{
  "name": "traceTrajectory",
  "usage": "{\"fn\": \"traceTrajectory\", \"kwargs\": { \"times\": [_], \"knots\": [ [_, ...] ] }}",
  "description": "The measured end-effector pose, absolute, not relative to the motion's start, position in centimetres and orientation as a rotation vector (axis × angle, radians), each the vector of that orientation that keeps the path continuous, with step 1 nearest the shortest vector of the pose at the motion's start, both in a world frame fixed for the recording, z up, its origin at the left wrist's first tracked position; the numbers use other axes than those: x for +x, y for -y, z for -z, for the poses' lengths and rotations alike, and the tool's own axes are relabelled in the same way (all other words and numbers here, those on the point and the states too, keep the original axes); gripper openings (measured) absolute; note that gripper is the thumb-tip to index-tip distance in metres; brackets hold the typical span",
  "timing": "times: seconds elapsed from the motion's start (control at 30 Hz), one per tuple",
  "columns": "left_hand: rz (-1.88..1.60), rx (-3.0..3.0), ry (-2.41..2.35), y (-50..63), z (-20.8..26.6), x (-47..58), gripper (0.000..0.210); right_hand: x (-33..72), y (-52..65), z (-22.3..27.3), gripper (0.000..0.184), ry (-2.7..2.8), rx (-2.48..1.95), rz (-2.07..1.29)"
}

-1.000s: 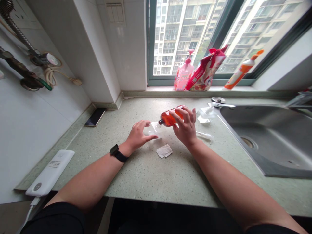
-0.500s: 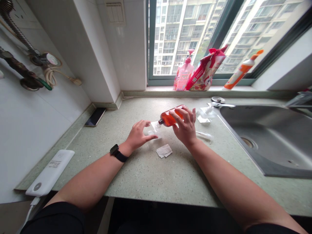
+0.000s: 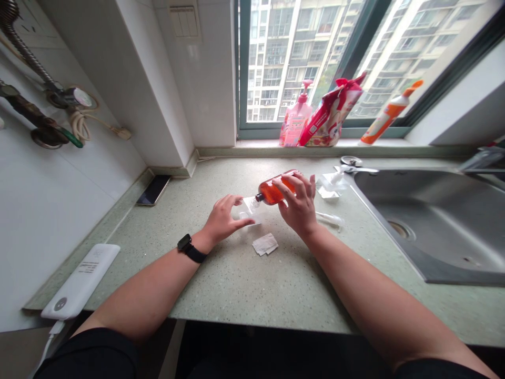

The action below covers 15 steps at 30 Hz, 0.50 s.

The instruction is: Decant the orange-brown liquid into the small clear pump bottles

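My right hand (image 3: pixel 298 205) grips an orange-red bottle (image 3: pixel 272 190), tilted almost flat, its dark threaded neck uncapped and pointing down-left. Directly below that neck is a small clear plastic container (image 3: pixel 252 213), hard to make out in the light. Around its left side curves my left hand (image 3: pixel 224 218), fingers at the far side and thumb at the near side. Whether liquid is running from the bottle I cannot tell. A folded whitish tissue (image 3: pixel 265 245) lies in front of the container. To the right of my right hand is a clear wrapped tube-like item (image 3: pixel 330 219).
A pump top (image 3: pixel 337 176) rests on white paper beside the steel sink (image 3: pixel 426 263). On the counter at left lie a phone (image 3: pixel 153 189) and a white power bank (image 3: pixel 81 281) with a cable. A pink pump bottle (image 3: pixel 295 123), red bag (image 3: pixel 331 118) and orange-white bottle (image 3: pixel 389 118) line the sill.
Both hands, the tilted bottle and the clear container keep the same places. Only the camera view has shifted very slightly.
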<state>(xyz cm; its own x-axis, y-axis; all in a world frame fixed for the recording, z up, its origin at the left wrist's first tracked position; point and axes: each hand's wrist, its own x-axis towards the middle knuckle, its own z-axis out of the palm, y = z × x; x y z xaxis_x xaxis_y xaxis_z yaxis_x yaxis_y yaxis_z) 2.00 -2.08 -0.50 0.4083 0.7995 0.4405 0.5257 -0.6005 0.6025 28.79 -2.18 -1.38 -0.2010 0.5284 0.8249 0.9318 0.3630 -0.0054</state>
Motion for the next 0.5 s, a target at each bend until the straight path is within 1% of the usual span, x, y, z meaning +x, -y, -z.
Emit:
{"fn": "traceTrajectory", "kwargs": {
  "times": [0.23,0.4,0.5],
  "knots": [
    [-1.013,2.295,-1.148,2.09,0.40,1.98,0.067,28.79,2.24,1.37,0.085,1.859,-1.253,0.665],
    [-1.019,2.304,-1.143,2.09,0.47,1.97,0.073,28.80,2.08,1.51,0.088,1.849,-1.236,0.660],
    [-1.027,2.313,-1.136,2.07,0.54,1.96,0.072,28.83,2.01,1.57,0.087,1.848,-1.218,0.669]
  ]
}}
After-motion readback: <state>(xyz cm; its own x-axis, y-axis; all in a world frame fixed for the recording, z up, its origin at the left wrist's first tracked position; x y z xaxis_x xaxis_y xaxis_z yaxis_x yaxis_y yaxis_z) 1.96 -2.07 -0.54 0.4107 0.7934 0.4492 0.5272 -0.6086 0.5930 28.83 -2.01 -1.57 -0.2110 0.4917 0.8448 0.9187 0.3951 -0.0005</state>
